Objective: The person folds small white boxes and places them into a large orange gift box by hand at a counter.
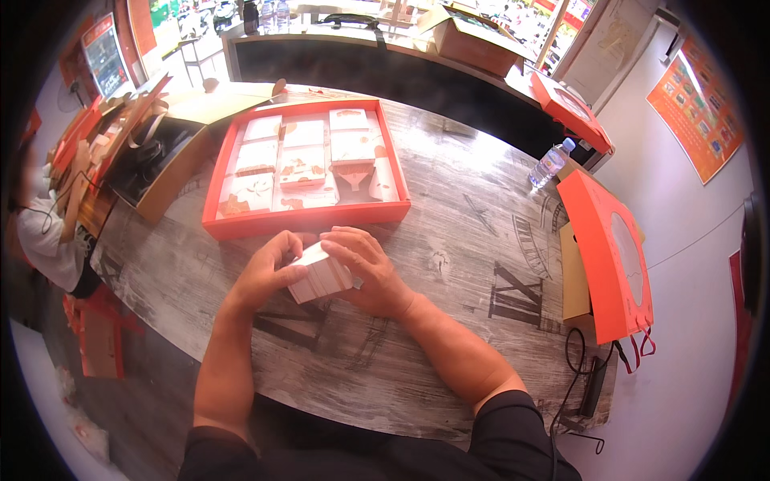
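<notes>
Between my two hands is a small white carton (320, 278) with thin stripes along its near side. My left hand (264, 270) grips its left end, thumb on the top edge. My right hand (376, 270) wraps the right end, fingers over the top. Both hands are just above the wood-grain table (421, 355). Directly beyond them lies a shallow red gift box (313, 221), open at the top. Several white printed cartons (302, 169) sit in rows inside it, and a brownish recess (355, 180) shows at its right part.
At the left, an open cardboard box (174, 174) holds dark things, near a person in a white top (51, 240). A water bottle (551, 163) stands at the table's right edge by an upright red box with an oval window (604, 258). A black cable (565, 385) hangs nearby.
</notes>
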